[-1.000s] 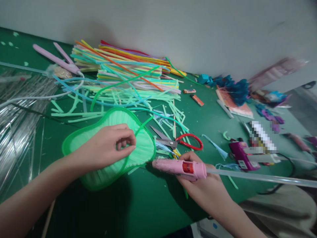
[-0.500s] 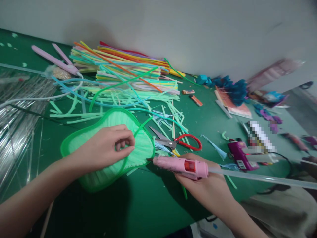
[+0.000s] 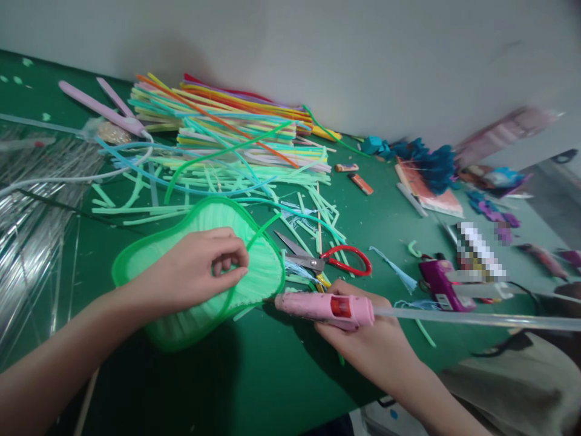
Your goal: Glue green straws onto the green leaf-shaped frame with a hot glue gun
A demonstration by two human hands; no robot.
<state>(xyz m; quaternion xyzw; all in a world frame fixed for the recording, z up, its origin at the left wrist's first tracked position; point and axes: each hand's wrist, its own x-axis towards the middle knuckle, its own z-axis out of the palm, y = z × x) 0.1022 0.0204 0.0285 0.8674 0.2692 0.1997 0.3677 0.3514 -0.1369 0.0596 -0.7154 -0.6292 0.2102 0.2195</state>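
My left hand (image 3: 206, 263) reaches over a light-green panel (image 3: 258, 260) with a darker green fuzzy rim. Its fingers are curled round a loose green pipe cleaner (image 3: 264, 230), partly hidden by the hand. In my right hand (image 3: 363, 333) is a pink hot glue gun (image 3: 308, 304), with a long clear glue stick (image 3: 436, 315) coming out of its back. The gun's dark nozzle is at the panel's lower right edge; whether it touches cannot be made out. Just beyond the gun lie open scissors (image 3: 347, 261) with red handles.
Behind the panel is a pile of coloured pipe cleaners (image 3: 236, 133) against the wall. A pink hair straightener (image 3: 102, 109) lies at the back left, above clear plastic strips (image 3: 31, 218). To the right are a purple box (image 3: 440, 281), blue tassels (image 3: 397, 272) and a lighter (image 3: 361, 183).
My right hand has moved the glue gun slightly left and down, its nozzle now lower along the panel's edge. The left hand and the panel have stayed nearly still.
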